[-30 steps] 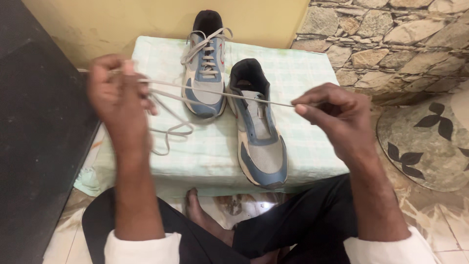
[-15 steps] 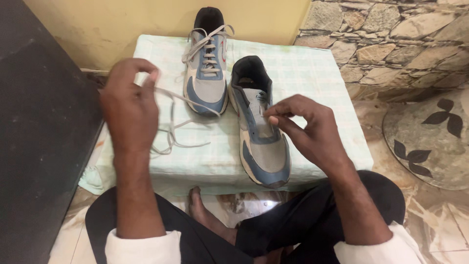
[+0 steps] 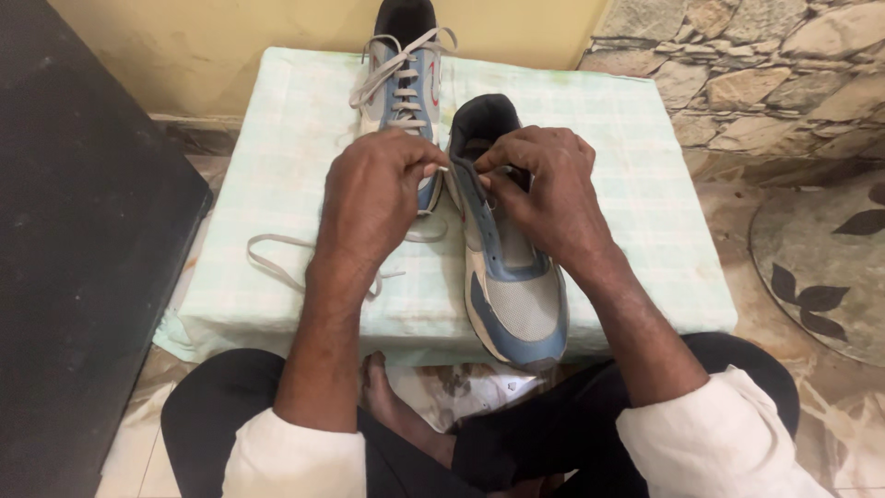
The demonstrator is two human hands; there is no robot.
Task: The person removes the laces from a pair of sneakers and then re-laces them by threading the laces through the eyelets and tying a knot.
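So both hands are bunched up right at the collar end of the nearer sneaker [image 3: 505, 267], the grey and blue one lying on the cloth-covered box [image 3: 636, 184]. The shoe's long axis runs pretty much straight away from the person, toe hanging just over the near edge of the box, heel opening on the far side of the hands. The left hand [image 3: 373, 198] has its fingers pinched narrow on the tip of the loose lace [image 3: 277, 263], and that tip sits right at the top eyelets, between the two hands. The right hand [image 3: 544, 189] is closed on the shoe's upper edge near the tongue, fingers curled in and gripping the eyelet flap. Honestly both hands are about equally close to the eyelets, touching or nearly so. The rest of the lace trails off to the left of the left wrist, lying slack on the cloth. Just beyond the left hand is the second sneaker [image 3: 401, 69], already laced, close alongside but not blocking anything. Past the right hand there's a stone wall [image 3: 756, 65], and on the far left a dark panel [image 3: 83, 240].
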